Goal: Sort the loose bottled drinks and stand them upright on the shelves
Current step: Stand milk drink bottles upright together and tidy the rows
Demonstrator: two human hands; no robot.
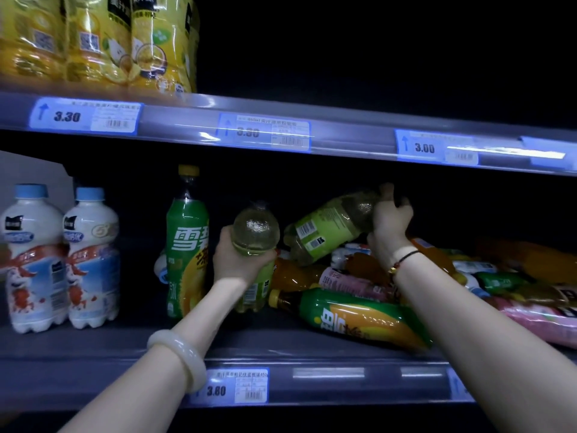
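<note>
While the lower shelf carries a heap of loose bottles lying at its right, two white bottles and a green bottle stand upright at its left. The left hand grips a pale bottle upright just beside the green one. The right hand grips a tilted bottle above the heap.

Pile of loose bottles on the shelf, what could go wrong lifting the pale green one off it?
The right hand grips the tilted pale green bottle near its neck only; it might slip. Disturbing the pile could roll the lying green-and-orange bottle off the shelf front. The left hand holds a pale bottle close to the upright green bottle and might tip it.
</note>
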